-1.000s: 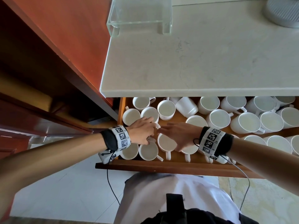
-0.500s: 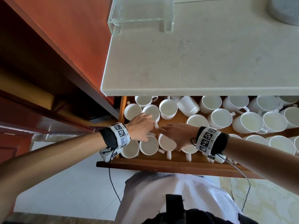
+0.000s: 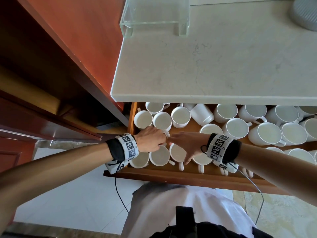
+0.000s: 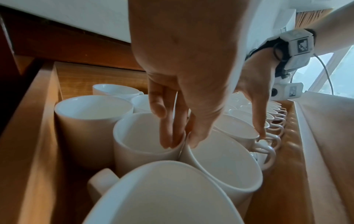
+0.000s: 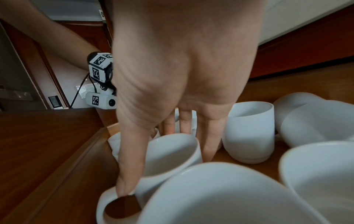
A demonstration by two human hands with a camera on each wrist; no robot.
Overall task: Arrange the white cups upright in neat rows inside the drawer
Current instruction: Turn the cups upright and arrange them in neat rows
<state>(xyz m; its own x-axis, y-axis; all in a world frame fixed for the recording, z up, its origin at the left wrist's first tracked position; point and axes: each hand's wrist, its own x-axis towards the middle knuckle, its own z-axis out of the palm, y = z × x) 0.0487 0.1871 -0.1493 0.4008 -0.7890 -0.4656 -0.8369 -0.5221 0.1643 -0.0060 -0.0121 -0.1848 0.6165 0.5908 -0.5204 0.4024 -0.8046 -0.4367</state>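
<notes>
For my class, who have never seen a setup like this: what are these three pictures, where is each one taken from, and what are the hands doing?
No machine here: a person wears three cameras. The head view looks down on a pale countertop and an open wooden drawer full of white cups, most upright, one lying tipped over near the back. The banded wrists carry the other two cameras, each looking along its hand. The left hand dips its fingers inside one upright cup, thumb outside the rim. The right hand spreads over a neighbouring cup, its thumb on that cup's handle. The clear stand on the counter is untouched.
</notes>
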